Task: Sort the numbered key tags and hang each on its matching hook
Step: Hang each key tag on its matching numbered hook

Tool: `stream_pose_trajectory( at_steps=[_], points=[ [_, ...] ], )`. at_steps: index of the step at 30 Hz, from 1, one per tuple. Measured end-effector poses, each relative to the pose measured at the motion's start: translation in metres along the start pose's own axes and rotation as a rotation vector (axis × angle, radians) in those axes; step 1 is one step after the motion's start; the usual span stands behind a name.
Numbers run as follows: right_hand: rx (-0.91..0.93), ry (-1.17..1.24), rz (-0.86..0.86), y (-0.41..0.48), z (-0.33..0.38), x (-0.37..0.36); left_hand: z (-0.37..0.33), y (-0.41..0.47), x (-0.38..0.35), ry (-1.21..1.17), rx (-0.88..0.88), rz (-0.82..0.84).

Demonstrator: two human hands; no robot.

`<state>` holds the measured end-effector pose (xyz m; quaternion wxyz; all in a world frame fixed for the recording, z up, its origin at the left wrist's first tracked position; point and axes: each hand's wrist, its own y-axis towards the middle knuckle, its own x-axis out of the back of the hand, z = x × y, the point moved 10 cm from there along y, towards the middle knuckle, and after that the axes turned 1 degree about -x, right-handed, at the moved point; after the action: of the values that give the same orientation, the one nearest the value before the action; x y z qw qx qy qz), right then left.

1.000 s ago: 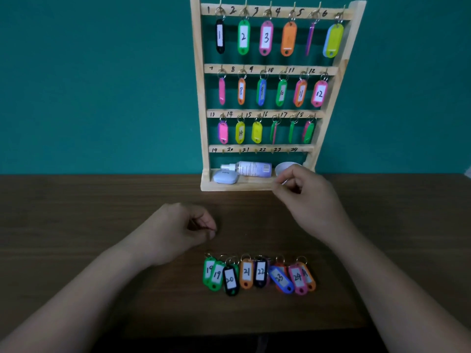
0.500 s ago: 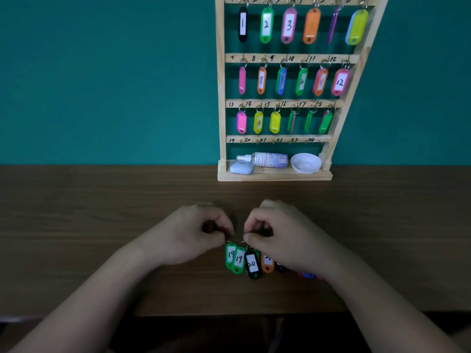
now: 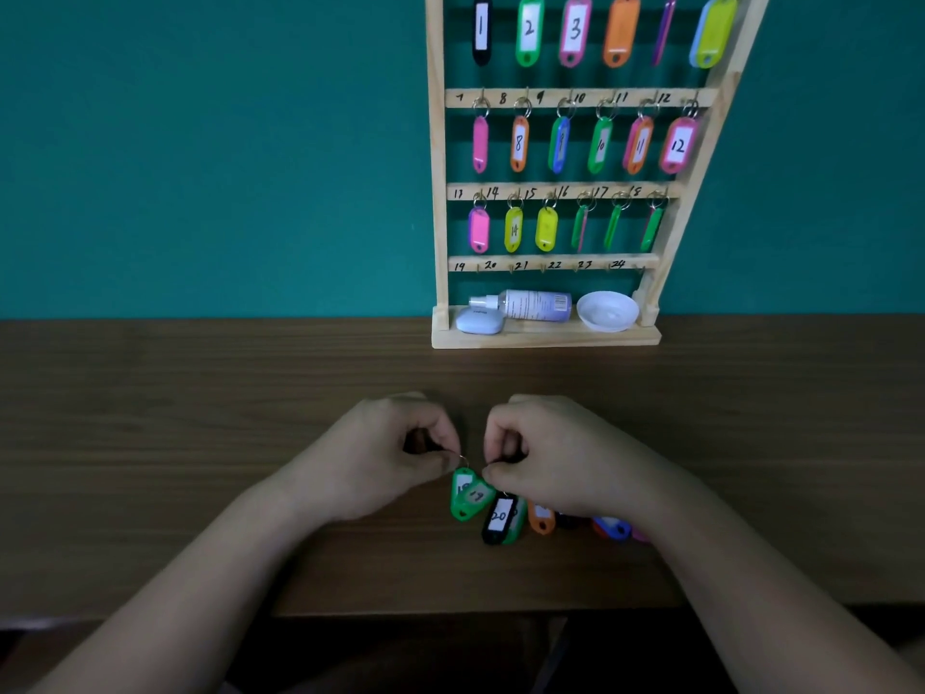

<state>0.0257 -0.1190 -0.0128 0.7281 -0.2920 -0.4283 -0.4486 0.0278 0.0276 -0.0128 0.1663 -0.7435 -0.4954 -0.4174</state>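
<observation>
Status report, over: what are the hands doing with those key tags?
Left hand, right hand: each pinching a ring on the overlapping green tags. Hooks 19 to 24 bare. Nothing between hands and rack.

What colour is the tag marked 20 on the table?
Black, with a white label; tag 20 shows best in the head view.

A white spray bottle [image 3: 533,305] lies on its side at the far edge of the brown wooden table [image 3: 200,418], its nozzle end resting over a small pale lavender case [image 3: 479,323]. A shallow white bowl [image 3: 607,311] sits just right of the bottle, and a teal wall [image 3: 200,142] rises behind them.
</observation>
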Motion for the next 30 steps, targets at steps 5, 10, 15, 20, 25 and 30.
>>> stream_pose_trajectory(
  at_steps=[5, 10, 15, 20, 25, 30],
  points=[
    [-0.01, -0.021, 0.047, 0.001, 0.002, -0.004, 0.007, 0.001, -0.002, -0.054, 0.016, -0.009],
    [0.024, -0.174, 0.11, 0.003, 0.007, -0.011, 0.015, 0.002, -0.004, -0.114, 0.041, -0.006],
    [0.051, -0.143, 0.09, 0.005, 0.011, -0.007, 0.021, 0.003, 0.002, -0.21, 0.073, -0.053],
    [0.036, -0.006, -0.036, 0.013, 0.003, 0.022, 0.023, 0.011, 0.009, -0.212, 0.088, -0.092],
    [0.012, 0.068, -0.198, 0.029, -0.015, 0.059, 0.021, 0.028, 0.021, -0.096, 0.09, -0.174],
    [-0.037, 0.131, -0.365, 0.062, -0.032, 0.094, 0.022, 0.046, 0.022, -0.038, 0.105, -0.259]
  ],
)
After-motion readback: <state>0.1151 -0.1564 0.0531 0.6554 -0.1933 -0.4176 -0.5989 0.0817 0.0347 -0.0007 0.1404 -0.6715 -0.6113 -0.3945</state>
